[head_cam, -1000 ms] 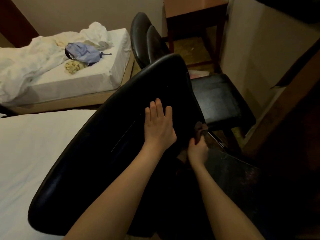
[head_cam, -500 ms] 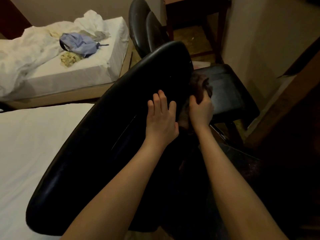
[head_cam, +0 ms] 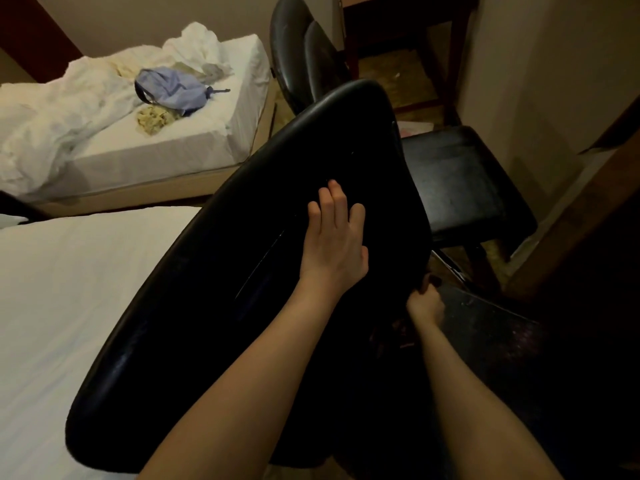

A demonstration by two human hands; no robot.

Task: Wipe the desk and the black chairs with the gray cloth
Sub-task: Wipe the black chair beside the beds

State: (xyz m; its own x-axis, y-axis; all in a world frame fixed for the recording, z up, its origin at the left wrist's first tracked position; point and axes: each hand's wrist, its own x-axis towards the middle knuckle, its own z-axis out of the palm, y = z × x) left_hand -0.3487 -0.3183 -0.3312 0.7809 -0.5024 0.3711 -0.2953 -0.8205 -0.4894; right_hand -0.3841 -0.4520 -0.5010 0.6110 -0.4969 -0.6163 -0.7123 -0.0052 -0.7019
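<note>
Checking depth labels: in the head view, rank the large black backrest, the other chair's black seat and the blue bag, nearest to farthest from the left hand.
1. the large black backrest: under the left hand, which rests on it.
2. the black seat: to the right, past the backrest's edge.
3. the blue bag: upper left, on the far bed.

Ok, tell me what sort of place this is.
Most likely a hotel or guest bedroom: a smooth white-sheeted bed next to a second bed with rumpled white bedding, black padded chairs, and a dark wooden desk at the far end.
</note>
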